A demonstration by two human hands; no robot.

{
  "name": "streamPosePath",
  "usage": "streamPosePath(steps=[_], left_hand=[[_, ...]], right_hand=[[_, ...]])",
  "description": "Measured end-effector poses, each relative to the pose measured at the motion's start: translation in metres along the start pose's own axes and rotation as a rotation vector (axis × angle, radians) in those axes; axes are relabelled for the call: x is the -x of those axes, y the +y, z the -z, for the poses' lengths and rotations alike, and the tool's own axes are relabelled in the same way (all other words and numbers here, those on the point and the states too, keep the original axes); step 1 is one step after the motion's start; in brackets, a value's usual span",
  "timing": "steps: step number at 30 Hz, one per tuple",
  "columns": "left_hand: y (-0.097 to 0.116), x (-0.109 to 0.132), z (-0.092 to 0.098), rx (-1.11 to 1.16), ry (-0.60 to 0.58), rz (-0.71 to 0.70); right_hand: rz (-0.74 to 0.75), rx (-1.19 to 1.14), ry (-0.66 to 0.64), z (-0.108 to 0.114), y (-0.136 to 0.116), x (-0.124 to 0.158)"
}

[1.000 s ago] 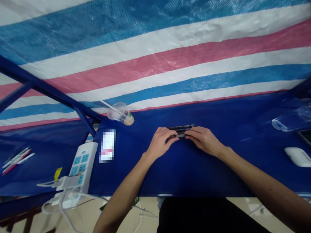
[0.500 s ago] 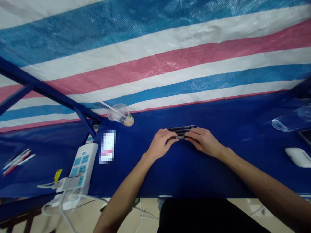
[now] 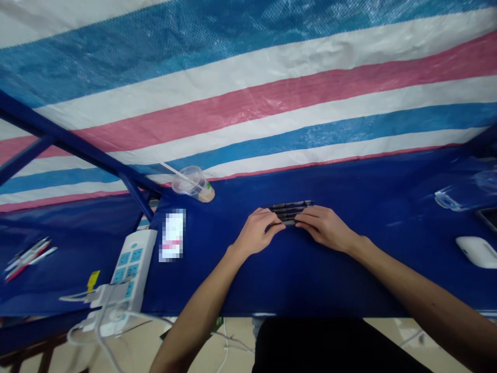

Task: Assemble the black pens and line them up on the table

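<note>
Several slim dark pens lie side by side in a row on the blue tabletop. At their left ends, my left hand has its fingers and thumb closed around the nearest pen. My right hand grips the opposite ends in the same way, thumb on the near side. Fingertips cover both ends of the nearer pens, while the farthest pen's right tip shows beyond my right fingers.
Left of my hands are a phone with a blurred screen, a tilted plastic cup with a straw, and a white power strip with cables. Loose pens lie far left. At right are a white mouse and a clear bottle.
Both hands stay almost in place at the pens' ends. Slightly more of the row shows between my fingers, and the nearest pen sits a touch closer to me.
</note>
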State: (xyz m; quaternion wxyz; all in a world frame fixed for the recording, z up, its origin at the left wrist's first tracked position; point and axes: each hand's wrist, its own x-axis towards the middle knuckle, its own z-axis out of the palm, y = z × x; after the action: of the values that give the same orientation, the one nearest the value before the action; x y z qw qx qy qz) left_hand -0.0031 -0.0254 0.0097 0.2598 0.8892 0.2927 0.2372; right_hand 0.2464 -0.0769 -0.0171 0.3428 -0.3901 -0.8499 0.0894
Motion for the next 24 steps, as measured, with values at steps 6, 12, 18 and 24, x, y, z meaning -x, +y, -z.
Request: streamPosePath(steps=[6, 12, 18, 24], left_hand=[[0.0002, 0.0000, 0.0001, 0.002, -0.032, 0.031], [0.0025, 0.0003, 0.0006, 0.039, -0.073, 0.049], [0.0033, -0.0007, 0.0026, -0.003, -0.085, 0.001], [0.0027, 0.0001, 0.0010, -0.109, -0.082, -0.017]], right_hand=[[-0.007, -0.013, 0.005, -0.0006, -0.0006, 0.0003], [-0.015, -0.022, -0.012, 0.0013, -0.0026, -0.0007], [-0.014, -0.031, -0.017, -0.0010, -0.0029, 0.0006], [0.007, -0.022, 0.006, -0.0027, -0.0033, 0.0002]])
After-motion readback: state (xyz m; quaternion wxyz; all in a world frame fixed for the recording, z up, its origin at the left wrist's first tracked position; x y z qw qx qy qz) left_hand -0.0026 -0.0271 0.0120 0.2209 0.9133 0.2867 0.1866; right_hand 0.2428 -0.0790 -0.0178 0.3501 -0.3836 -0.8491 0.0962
